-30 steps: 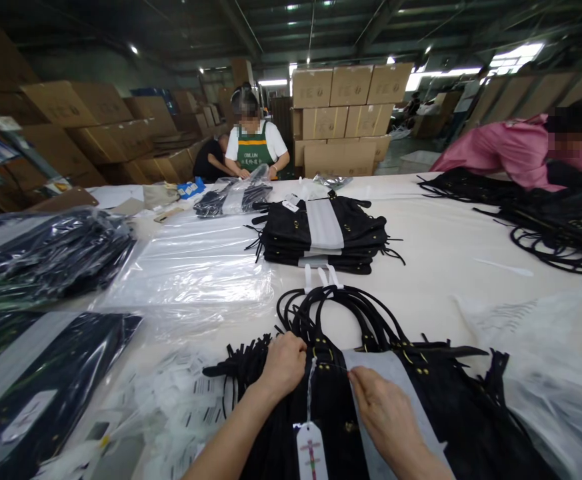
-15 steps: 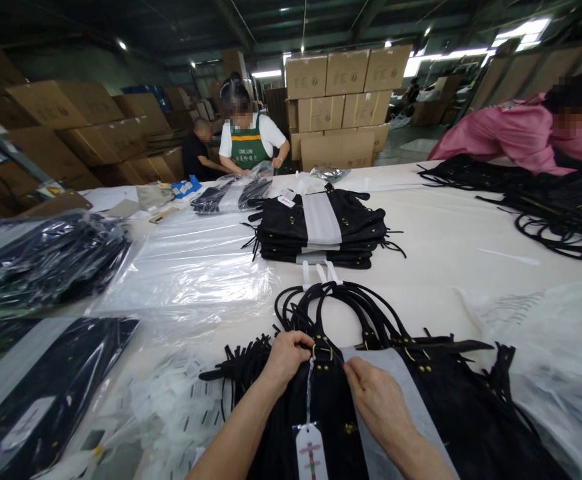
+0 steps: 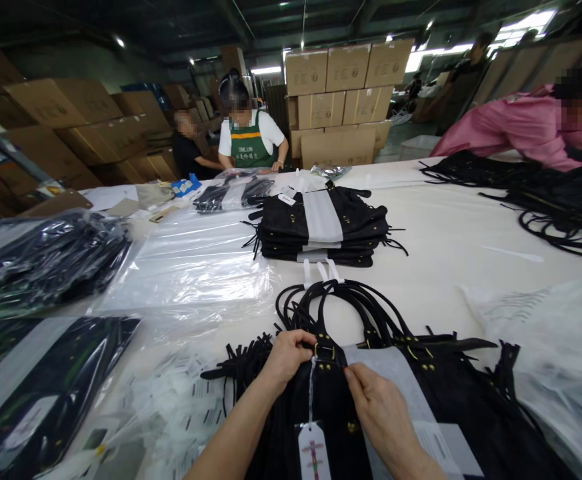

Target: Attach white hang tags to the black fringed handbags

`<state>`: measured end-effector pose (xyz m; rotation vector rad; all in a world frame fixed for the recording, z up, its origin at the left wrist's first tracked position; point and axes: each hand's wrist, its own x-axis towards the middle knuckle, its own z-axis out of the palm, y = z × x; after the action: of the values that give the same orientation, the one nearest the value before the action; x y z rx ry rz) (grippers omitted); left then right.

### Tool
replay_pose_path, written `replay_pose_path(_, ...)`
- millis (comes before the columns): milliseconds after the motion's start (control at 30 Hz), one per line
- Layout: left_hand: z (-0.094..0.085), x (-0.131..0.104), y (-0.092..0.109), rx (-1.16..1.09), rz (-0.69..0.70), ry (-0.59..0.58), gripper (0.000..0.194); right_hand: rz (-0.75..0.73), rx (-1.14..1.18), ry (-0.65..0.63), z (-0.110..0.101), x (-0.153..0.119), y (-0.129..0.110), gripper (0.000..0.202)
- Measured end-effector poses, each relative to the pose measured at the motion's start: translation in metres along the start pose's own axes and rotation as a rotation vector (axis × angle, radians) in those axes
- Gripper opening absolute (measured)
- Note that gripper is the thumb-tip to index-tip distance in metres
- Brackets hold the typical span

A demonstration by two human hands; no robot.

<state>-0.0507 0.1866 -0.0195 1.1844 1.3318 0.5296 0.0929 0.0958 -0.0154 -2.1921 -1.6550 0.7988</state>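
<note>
A black fringed bag (image 3: 471, 400) lies in front of me, with a pale paper band (image 3: 395, 373) across it and looped handles (image 3: 371, 300) pointing away. My left hand (image 3: 291, 357) pinches at the brass buckle (image 3: 325, 351) near a handle base, where a twisted string holds a white tag (image 3: 313, 453). Just right of the buckle, my right hand (image 3: 378, 400) is closed, thumb and finger together on what looks like a thin dark cord.
Beyond the handles sits a stack of banded black bags (image 3: 281, 227). Plastic-wrapped bags (image 3: 45, 260) lie at left, clear plastic (image 3: 561, 333) at right. A person in a green apron (image 3: 253, 143) and another in pink (image 3: 515, 130) work across the table (image 3: 431, 227).
My hands have barely moved at the buckle. A white label now shows beside my right wrist. The far person in black has raised their head.
</note>
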Motion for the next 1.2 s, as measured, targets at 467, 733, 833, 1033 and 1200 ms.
replay_pose_path(467,0.0,0.005,-0.01,0.038,0.124,-0.08,0.02,-0.015,0.037,-0.043,0.01,0.019,-0.025,0.029)
replay_pose_path(733,-0.005,-0.015,-0.003,1.111,0.411,0.025,0.027,-0.193,-0.128,-0.168,-0.02,0.001,-0.015,0.02)
replay_pose_path(833,-0.008,-0.027,0.004,1.289,0.431,-0.03,0.03,-0.226,-0.065,-0.224,-0.03,-0.012,0.003,0.043)
replay_pose_path(1033,-0.014,-0.039,0.012,1.29,0.413,0.017,0.022,-0.305,0.089,-0.096,-0.014,-0.023,0.039,0.045)
replay_pose_path(1200,-0.011,-0.038,0.017,0.823,0.383,-0.037,0.018,-0.189,0.354,-0.052,-0.017,-0.018,0.041,0.025)
